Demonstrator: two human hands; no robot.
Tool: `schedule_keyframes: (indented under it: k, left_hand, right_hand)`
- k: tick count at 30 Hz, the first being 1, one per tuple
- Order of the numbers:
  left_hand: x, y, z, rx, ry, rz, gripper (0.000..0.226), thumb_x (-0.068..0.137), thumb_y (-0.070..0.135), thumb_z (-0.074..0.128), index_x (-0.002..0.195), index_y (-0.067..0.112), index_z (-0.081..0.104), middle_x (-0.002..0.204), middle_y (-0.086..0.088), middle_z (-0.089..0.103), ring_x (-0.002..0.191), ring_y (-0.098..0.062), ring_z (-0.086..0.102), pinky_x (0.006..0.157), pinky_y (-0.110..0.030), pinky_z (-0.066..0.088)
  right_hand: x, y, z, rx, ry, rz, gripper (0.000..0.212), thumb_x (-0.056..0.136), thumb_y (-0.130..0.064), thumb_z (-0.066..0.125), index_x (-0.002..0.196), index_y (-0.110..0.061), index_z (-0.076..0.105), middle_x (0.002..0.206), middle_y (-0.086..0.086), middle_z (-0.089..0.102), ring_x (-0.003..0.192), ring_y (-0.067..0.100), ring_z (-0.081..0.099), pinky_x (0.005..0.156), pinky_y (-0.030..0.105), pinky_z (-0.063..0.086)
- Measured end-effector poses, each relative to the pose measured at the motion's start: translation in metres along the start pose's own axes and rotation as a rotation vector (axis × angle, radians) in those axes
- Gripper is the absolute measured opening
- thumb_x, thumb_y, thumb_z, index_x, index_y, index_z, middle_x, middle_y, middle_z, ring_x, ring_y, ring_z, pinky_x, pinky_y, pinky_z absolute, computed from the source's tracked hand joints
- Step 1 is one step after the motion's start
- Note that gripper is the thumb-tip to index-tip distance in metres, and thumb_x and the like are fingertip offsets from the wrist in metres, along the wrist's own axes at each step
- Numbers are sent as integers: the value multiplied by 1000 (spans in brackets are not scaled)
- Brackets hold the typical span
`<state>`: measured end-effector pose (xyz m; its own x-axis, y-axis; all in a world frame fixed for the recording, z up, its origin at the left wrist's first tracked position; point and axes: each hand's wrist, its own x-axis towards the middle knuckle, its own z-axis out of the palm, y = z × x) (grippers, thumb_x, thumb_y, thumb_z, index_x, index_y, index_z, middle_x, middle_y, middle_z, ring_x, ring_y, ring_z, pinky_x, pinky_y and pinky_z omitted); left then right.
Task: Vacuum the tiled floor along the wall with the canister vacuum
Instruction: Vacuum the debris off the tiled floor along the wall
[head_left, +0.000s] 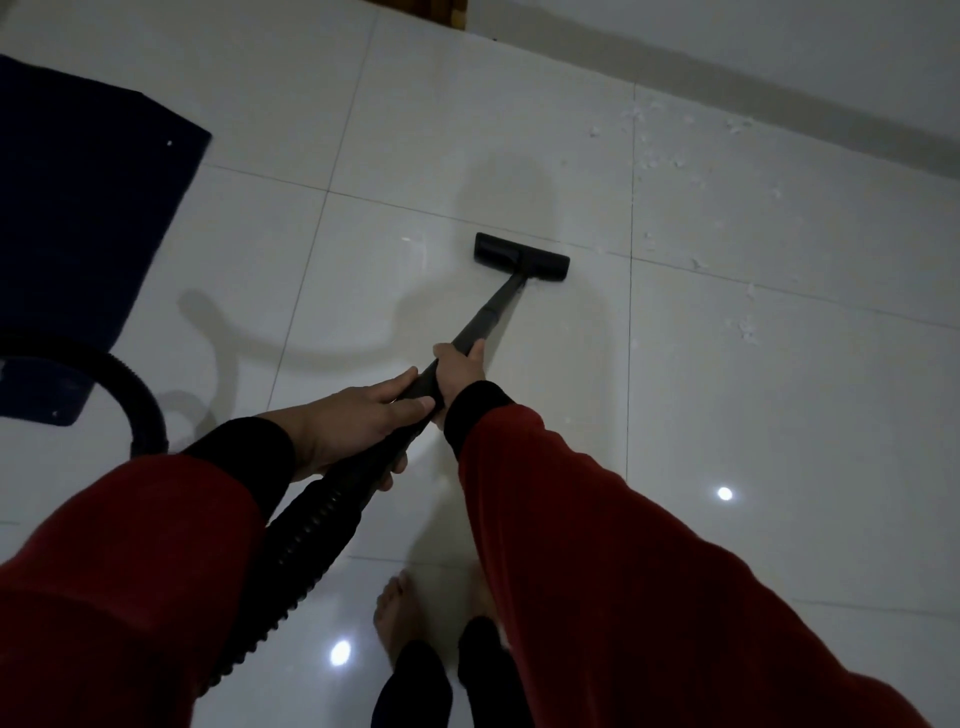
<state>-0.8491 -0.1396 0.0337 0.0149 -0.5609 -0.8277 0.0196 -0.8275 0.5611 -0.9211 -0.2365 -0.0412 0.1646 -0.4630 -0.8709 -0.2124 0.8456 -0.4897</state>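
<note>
We hold the black vacuum pipe (488, 306) with both hands: our right hand (460, 366) is wrapped around it farther up, and our left hand (358, 415) grips it nearer to us, where the bumpy hose (311, 525) starts. The flat vacuum head (521, 256) sits on the white tiled floor (727, 415) in the middle, and little white bits (748, 327) lie to its right, near the far wall (779, 47). A dark blue mat (78, 218) lies on the left
</note>
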Motion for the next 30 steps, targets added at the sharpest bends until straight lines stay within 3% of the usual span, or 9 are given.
schedule_keyframes:
  k: [5, 9, 15, 19, 22, 30]
  left_hand:
    - [-8, -23, 19, -22, -14, 14, 63, 92, 44, 50, 147, 43, 20, 74, -12, 61, 61, -25, 59, 69, -38, 52]
    - [-15, -37, 40, -14, 1, 8, 63, 93, 44, 49, 147, 43, 18, 65, -9, 62, 47, -19, 59, 63, -33, 50]
    - [-25, -56, 77, -7, -4, -9, 62, 94, 44, 47, 147, 43, 17, 69, -11, 61, 45, -17, 59, 55, -27, 49]
    - [-31, -69, 95, -30, -31, -6, 62, 93, 42, 50, 147, 42, 19, 71, -12, 60, 52, -22, 58, 58, -29, 50]
    - [-33, -78, 104, -32, -51, 2, 63, 92, 43, 52, 147, 43, 21, 78, -13, 59, 62, -26, 59, 65, -34, 51]
    - [-52, -113, 113, 13, -90, -4, 63, 92, 43, 51, 147, 44, 19, 70, -12, 60, 55, -24, 58, 63, -33, 50]
  right_hand:
    - [-13, 21, -14, 6, -2, -14, 74, 96, -21, 43, 149, -44, -3, 142, 9, 40, 101, 29, 51, 79, 38, 48]
    - [-20, 39, -30, -22, -13, -11, 74, 96, -22, 43, 149, -45, -3, 139, 9, 42, 100, 28, 52, 79, 39, 49]
    - [-27, 70, -61, -35, -15, -8, 74, 96, -23, 43, 149, -45, -4, 120, 5, 43, 97, 29, 53, 90, 46, 51]
    - [-36, 88, -77, -51, 17, -3, 75, 94, -25, 44, 148, -45, -4, 140, 9, 42, 108, 32, 54, 98, 50, 48]
    - [-43, 98, -84, -36, 33, 0, 76, 94, -25, 44, 148, -46, -5, 140, 10, 42, 111, 33, 54, 98, 52, 48]
    - [-68, 137, -90, 44, 52, 10, 76, 94, -23, 44, 148, -47, -5, 141, 10, 41, 112, 33, 54, 96, 50, 49]
